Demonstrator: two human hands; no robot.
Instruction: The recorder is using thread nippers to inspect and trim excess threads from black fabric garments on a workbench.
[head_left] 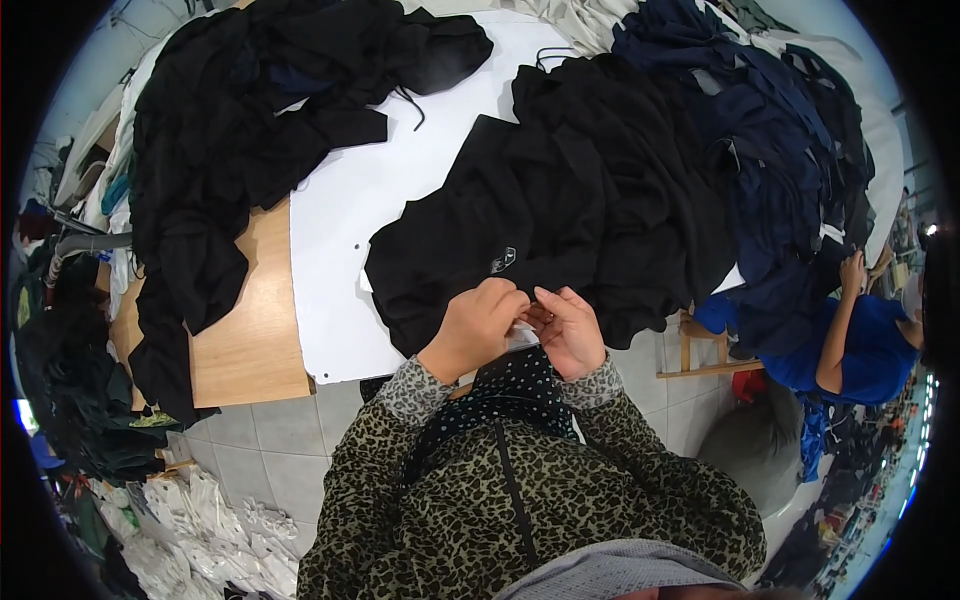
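In front of me a black garment (560, 190) lies bunched over the table's near edge, with a small pale emblem (504, 260) on it. My left hand (482, 322) is closed just below that emblem, its fingertips pinched together. Close against it, my right hand (570, 332) is turned partly palm up, thumb and finger pinching at the same spot. What lies between the fingertips is too small and covered to make out. A small whitish piece (521, 339) shows under the fingers; I cannot tell whether either hand grips it.
More black garments (220, 150) are heaped on the left, over white board (340, 220) and bare wood (250, 310). Navy garments (770, 150) pile up at the right. Beside them a person in blue (850, 340) reaches toward the pile. White bundles (210, 530) lie on the floor, lower left.
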